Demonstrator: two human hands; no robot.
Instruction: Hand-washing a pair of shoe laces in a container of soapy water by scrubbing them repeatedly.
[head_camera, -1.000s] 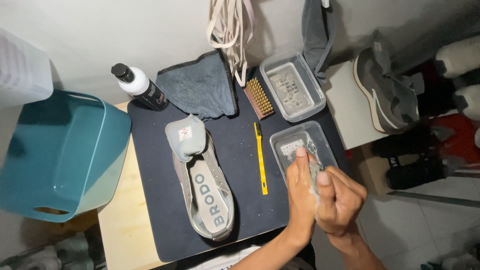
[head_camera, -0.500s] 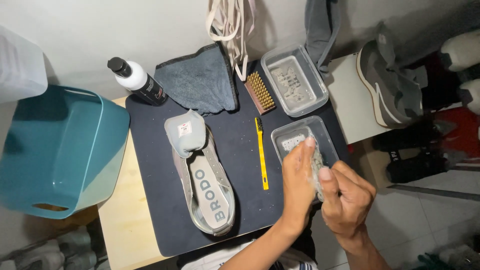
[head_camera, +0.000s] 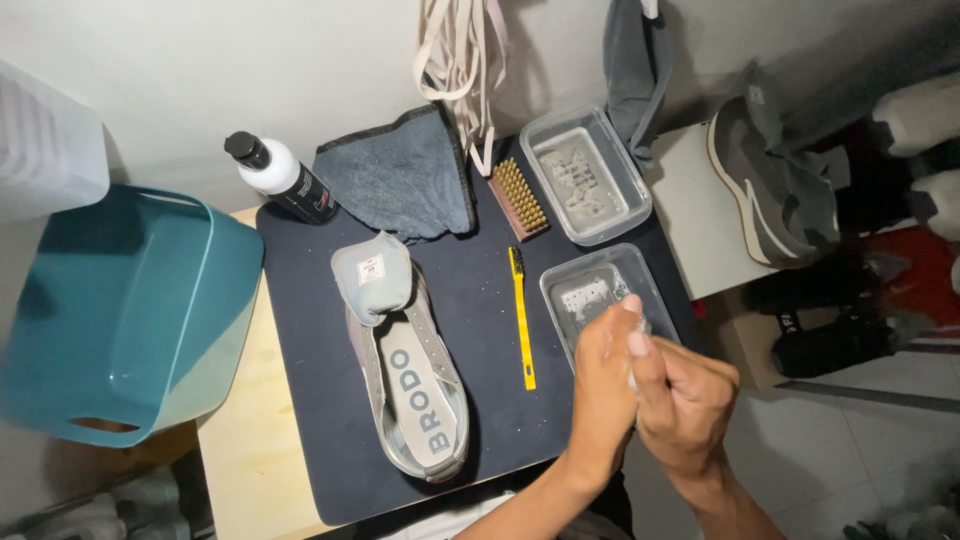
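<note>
Your two hands are pressed together over the near clear tray (head_camera: 580, 290), the left hand (head_camera: 603, 375) with fingers upright and flat, the right hand (head_camera: 688, 405) curled against it from the side, and something small and pale seems to be squeezed between them; it is too hidden to name, so whether you are wringing a bit of cloth or only rubbing wet palms is not clear. Judged from that, you are at the wetting or lathering stage, just beside the tray and above its near corner. Both forearms rise from the bottom edge, wrists bent so the hands meet at an angle, the left one nearer the shoe. The grey shoe (head_camera: 410, 385) lies sole-down and laceless to the left of your hands, well apart from them, its tongue folded back toward the far end of the dark mat (head_camera: 480, 440). Between the shoe and your hands lies the yellow-handled brush (head_camera: 521, 325), untouched. Beyond your hands are the second clear tray (head_camera: 585, 175), the bristle brush (head_camera: 517, 198), the folded dark cloth (head_camera: 400, 180) and the bottle (head_camera: 280, 178). A next move toward the shoe would call for parting the hands and reaching left across the yellow brush without dragging it.
</note>
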